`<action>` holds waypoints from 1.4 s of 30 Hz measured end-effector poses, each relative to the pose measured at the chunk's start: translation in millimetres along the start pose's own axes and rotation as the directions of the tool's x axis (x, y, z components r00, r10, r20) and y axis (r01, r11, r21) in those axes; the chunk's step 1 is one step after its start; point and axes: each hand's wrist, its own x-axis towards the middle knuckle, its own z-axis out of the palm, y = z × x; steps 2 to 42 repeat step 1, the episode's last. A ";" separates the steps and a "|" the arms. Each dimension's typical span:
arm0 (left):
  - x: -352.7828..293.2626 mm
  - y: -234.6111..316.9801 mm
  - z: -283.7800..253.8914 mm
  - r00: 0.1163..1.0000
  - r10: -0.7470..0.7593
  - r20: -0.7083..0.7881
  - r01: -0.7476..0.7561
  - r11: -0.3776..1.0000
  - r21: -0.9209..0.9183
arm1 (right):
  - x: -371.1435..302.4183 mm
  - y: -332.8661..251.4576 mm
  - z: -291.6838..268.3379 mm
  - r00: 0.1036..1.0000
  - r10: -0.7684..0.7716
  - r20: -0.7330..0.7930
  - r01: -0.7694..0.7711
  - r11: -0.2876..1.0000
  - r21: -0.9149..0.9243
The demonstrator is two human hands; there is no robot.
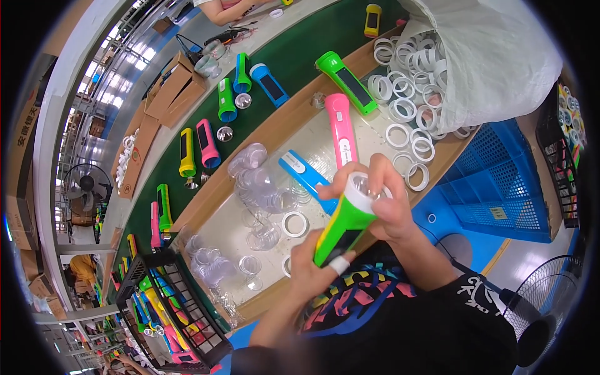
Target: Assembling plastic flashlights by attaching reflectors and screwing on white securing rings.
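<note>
My left hand point(306, 265) is wrapped round the green body of a flashlight point(342, 232) with a dark panel, its head tilted up toward me. At that head, my right hand point(395, 215) has its fingers closed round a white ring point(359, 199); a shiny reflector shows inside. Just beyond my hands lie a blue flashlight point(303, 177) and a pink flashlight point(340, 125). Clear plastic discs point(256, 181) are stacked loosely to their left. A loose white ring point(295, 224) rests on the work surface near my left hand.
A white sack point(494, 62) spills many white rings point(400, 90) at the right. Colourful flashlights stand along the green belt point(178, 153), with small reflectors nearby. A black crate point(172, 312) holds flashlights at lower left; a blue crate point(494, 181) and a fan point(544, 306) are at right.
</note>
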 end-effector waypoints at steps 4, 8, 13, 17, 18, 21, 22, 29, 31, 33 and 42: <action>3.6 -6.0 4.7 0.997 -0.069 -0.030 0.068 0.997 -0.026 | -2.0 0.3 -2.1 0.996 0.035 -0.082 -0.041 0.996 -0.078; 3.6 -6.0 4.7 0.997 -0.069 -0.030 0.068 0.997 -0.026 | -2.0 0.3 -2.1 0.996 0.035 -0.082 -0.041 0.996 -0.078; 3.6 -6.0 4.7 0.997 -0.069 -0.030 0.068 0.997 -0.026 | -2.0 0.3 -2.1 0.996 0.035 -0.082 -0.041 0.996 -0.078; 3.6 -6.0 4.7 0.997 -0.069 -0.030 0.068 0.997 -0.026 | -2.0 0.3 -2.1 0.996 0.035 -0.082 -0.041 0.996 -0.078; 3.6 -6.0 4.7 0.997 -0.069 -0.030 0.068 0.997 -0.026 | -2.0 0.3 -2.1 0.996 0.035 -0.082 -0.041 0.996 -0.078; 3.6 -6.0 4.7 0.997 -0.069 -0.030 0.068 0.997 -0.026 | -2.0 0.3 -2.1 0.996 0.035 -0.082 -0.041 0.996 -0.078; 3.6 -6.0 4.7 0.997 -0.069 -0.030 0.068 0.997 -0.026 | -2.0 0.3 -2.1 0.996 0.035 -0.082 -0.041 0.996 -0.078; 3.6 -6.0 4.7 0.997 -0.069 -0.030 0.068 0.997 -0.026 | -2.0 0.3 -2.1 0.996 0.035 -0.082 -0.041 0.996 -0.078; 3.6 -6.0 4.7 0.997 -0.069 -0.030 0.068 0.997 -0.026 | -2.0 0.3 -2.1 0.996 0.035 -0.082 -0.041 0.996 -0.078; 3.6 -6.0 4.7 0.997 -0.069 -0.030 0.068 0.997 -0.026 | -2.0 0.3 -2.1 0.996 0.035 -0.082 -0.041 0.996 -0.078; 3.6 -6.0 4.7 0.997 -0.069 -0.030 0.068 0.997 -0.026 | -2.0 0.3 -2.1 0.996 0.035 -0.082 -0.041 0.996 -0.078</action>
